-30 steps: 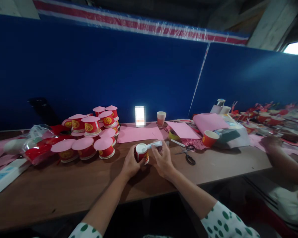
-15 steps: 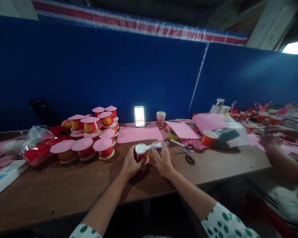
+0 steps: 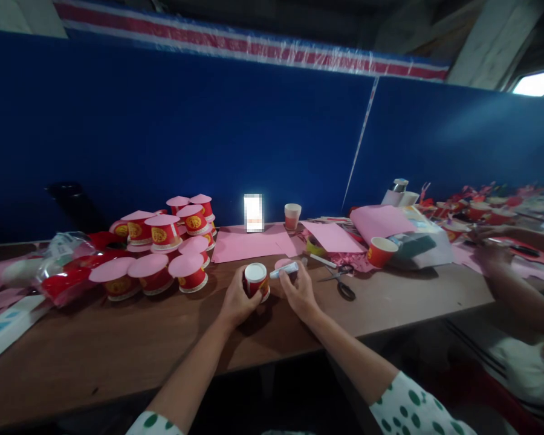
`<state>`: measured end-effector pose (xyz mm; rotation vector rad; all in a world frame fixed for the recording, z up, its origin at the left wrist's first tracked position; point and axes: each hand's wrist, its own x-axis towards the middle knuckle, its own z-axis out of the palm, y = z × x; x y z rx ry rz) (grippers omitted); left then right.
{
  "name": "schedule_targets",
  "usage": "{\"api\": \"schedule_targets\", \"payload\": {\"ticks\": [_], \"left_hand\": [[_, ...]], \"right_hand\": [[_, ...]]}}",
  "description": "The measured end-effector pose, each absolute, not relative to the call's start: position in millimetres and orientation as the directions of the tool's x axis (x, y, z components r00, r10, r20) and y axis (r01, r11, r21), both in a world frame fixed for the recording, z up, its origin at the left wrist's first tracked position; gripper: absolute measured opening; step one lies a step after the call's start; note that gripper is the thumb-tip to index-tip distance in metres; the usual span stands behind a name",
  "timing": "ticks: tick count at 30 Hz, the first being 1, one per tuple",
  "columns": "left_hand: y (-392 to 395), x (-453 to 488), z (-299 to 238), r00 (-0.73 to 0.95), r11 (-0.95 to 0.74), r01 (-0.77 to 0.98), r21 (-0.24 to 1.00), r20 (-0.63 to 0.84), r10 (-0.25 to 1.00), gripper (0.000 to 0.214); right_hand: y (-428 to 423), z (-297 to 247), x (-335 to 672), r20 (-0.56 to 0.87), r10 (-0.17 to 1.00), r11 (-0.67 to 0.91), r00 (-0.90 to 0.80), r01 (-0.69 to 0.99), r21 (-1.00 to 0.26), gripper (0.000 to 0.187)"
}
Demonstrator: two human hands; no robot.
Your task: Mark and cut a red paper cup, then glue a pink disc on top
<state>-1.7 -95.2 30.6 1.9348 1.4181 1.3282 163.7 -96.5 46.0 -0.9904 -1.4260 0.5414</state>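
Red cup [image 3: 256, 275], base up between the near and far edges of the table [image 3: 131, 338], is wrapped by the fingers of the left hand [image 3: 238, 302], seemingly for steadiness, while the right hand's [image 3: 300, 294] fingers pinch a white tube [image 3: 286, 270], its tip just beside the cup.

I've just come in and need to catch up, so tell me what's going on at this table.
The person's left hand grips a red cup, white end up. The right hand holds a white tube, its tip beside the cup but apart from it. Red cups with pink tops stand to the left, some stacked. Pink sheets lie beyond the hands, and scissors lie to the right. Farther right, another person's hand is also at the table.
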Motion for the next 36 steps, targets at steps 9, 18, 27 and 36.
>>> {"api": "schedule_targets", "payload": {"ticks": [9,18,27,36], "left_hand": [[-95.6,-0.8,28.5,-0.006,-0.363,0.519,0.774,0.428,0.904,0.063],[-96.3,-2.7,30.1,0.059,-0.415,0.486,0.769,0.445,0.894,0.052],[-95.9,-1.2,27.3,-0.035,-0.382,0.445,0.81,0.442,0.897,0.069],[-95.3,-1.3,26.0,-0.053,-0.346,0.462,0.817,0.415,0.908,0.072]], "right_hand": [[-96.2,45.4,163.5,0.52,0.841,0.491,0.147,0.197,-0.849,0.011],[-98.1,51.0,164.2,0.466,0.868,0.453,0.173,0.112,-0.885,0.012],[-98.2,52.3,161.7,0.423,0.887,0.423,0.188,0.042,-0.905,0.012],[-98.4,52.8,159.6,0.39,0.896,0.4,0.211,0.0,-0.917,0.013]]}}
